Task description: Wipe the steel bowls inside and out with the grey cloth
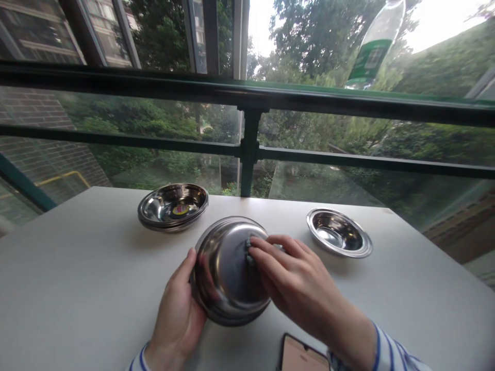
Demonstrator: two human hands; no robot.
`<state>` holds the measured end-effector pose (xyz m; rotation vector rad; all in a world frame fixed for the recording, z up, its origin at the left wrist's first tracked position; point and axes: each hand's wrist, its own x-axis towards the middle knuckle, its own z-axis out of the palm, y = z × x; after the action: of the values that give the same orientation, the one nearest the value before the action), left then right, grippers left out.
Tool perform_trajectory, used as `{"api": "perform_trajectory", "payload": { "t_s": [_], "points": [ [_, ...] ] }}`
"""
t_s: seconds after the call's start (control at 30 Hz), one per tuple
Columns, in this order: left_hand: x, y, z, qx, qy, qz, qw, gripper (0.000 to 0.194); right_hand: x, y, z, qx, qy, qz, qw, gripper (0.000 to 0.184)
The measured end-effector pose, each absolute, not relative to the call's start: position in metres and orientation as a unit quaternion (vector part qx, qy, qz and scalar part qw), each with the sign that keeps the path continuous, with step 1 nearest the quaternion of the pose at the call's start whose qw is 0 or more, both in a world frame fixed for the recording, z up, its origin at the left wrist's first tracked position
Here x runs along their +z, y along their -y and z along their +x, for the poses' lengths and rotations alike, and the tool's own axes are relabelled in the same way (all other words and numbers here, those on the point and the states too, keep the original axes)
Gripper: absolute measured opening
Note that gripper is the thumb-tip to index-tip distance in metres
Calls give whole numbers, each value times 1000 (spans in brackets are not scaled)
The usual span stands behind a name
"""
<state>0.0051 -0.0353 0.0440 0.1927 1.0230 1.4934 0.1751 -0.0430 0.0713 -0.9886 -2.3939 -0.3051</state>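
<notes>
A shiny stainless steel bowl [228, 273] is held up over the table with its outer bottom turned toward me. My left hand [178, 304] grips its left rim, thumb along the edge. Against the bowl's base, my right hand [294, 273] presses a small crumpled grey-green cloth [249, 250] under its fingertips. Most of that cloth is covered by the fingers. A stack of steel bowls [174, 206] stands at the back left, the top one with a round yellow and pink sticker [180, 209] inside. Another steel bowl [340, 233] sits upright to the right.
The white table [96, 288] ends at a dark green railing [247, 94] with glass behind it. On the rail at right stands a plastic bottle [371, 56] with a green label. A phone [303, 355] lies at the near edge, below my right wrist.
</notes>
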Motion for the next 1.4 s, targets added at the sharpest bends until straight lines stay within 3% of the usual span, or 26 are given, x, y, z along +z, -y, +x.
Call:
{"api": "perform_trajectory", "payload": {
  "t_s": [0.2,0.37,0.63,0.83,1.03,1.27,1.4],
  "points": [
    [41,36,5,644,-432,85,625,18,71,43,174,-78,917,-314,234,25],
    [38,34,6,646,-435,76,622,16,68,42,174,-107,896,-348,255,27],
    [40,36,8,636,-417,91,643,17,72,54,159,-130,922,-247,267,24],
    [38,38,13,637,-399,103,652,13,72,43,167,-160,880,-354,274,30],
    [40,39,11,631,-399,92,659,10,66,53,155,-160,910,-249,290,28],
    [37,39,12,645,-427,94,626,11,71,33,181,-172,859,-408,256,31],
    [35,37,11,638,-429,86,634,13,69,35,179,-170,881,-367,246,31]
  ]
}}
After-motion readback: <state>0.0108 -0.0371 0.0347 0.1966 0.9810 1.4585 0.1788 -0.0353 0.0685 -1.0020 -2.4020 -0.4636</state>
